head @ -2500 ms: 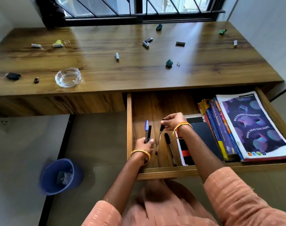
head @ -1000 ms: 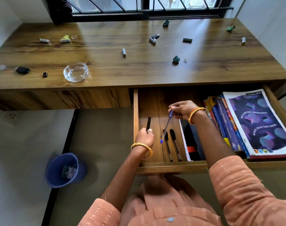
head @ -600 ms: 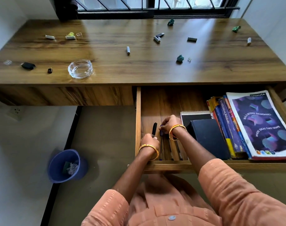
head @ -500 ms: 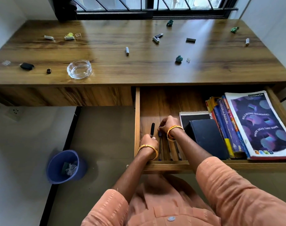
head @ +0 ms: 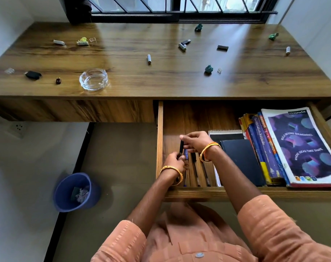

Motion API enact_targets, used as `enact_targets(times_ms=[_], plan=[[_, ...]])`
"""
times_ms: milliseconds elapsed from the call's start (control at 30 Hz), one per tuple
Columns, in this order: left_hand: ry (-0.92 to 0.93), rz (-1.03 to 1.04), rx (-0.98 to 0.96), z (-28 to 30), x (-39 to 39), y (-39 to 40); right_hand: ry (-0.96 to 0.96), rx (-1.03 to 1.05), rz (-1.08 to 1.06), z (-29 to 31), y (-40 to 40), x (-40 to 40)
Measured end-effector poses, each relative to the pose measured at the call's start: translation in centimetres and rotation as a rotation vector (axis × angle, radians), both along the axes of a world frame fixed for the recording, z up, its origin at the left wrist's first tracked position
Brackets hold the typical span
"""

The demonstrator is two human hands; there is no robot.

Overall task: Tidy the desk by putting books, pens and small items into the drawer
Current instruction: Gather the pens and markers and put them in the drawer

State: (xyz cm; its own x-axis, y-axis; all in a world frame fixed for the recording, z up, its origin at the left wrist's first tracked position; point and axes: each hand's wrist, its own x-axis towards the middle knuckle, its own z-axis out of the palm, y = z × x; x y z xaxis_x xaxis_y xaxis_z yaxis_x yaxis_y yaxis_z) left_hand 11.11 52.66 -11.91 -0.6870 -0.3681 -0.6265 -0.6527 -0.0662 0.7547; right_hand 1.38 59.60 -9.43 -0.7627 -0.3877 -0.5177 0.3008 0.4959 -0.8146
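Note:
The drawer [head: 159, 140] under the desk's right half stands open. In its left part my left hand [head: 175, 162] grips the lower end of a black pen [head: 181, 146] held upright. My right hand [head: 196, 142] reaches over and pinches the same pen near its top. On the drawer floor just right of them lie a blue pen [head: 186, 155] and two black pens [head: 194, 164]. Further right are a spiral notepad [head: 225, 132], a dark diary [head: 242, 161], a row of books [head: 263, 148] and a purple-covered notebook [head: 302, 144].
On the desk top [head: 161, 86] are a glass ashtray [head: 93, 79], several batteries [head: 149, 59], green crumpled bits [head: 208, 69], a black fob [head: 32, 74] and other small pieces. A blue bin [head: 76, 191] stands on the floor to the left.
My right hand laid the blue pen down in the drawer beside the black pens, then moved left onto the black pen that my left hand holds.

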Motion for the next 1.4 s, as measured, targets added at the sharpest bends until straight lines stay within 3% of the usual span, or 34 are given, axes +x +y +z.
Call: enact_targets(times_ms=[100, 167, 233, 300, 467, 800, 1033, 1267, 1400], plan=[[0.062, -0.1, -0.146, 2.1, 0.2, -0.2, 0.024, 0.04, 0.033, 1.3, -0.2, -0.5], [0.107, -0.154, -0.47, 3.3, 0.8, -0.8, 0.019, 0.053, 0.016, 1.4, -0.7, -1.1], [0.172, -0.081, -0.756, 4.4, 1.9, -1.7, 0.011, 0.106, 0.025, 0.9, -1.3, -1.4], [0.146, 0.004, -0.9, 4.7, 2.9, -2.6, 0.03, 0.224, 0.076, -0.1, -2.0, -1.1], [-0.049, -0.044, -0.78, 2.7, 4.6, -3.1, 0.11, 0.425, 0.161, -1.9, -3.6, 0.7], [-0.07, -0.053, -0.814, 1.8, 5.5, -1.6, 0.226, 0.499, 0.088, -2.6, -4.4, 2.5], [-0.044, -0.037, -0.882, 0.9, 5.5, -1.4, 0.277, 0.442, 0.063, -2.1, -3.6, 2.4], [0.081, -0.016, -1.22, 0.2, 5.8, 1.0, 0.418, 0.282, -0.017, 1.6, 3.1, 3.2], [0.155, -0.118, -1.25, -0.1, 6.0, 5.7, 0.57, 0.334, -0.044, 1.5, 7.9, 5.9]])
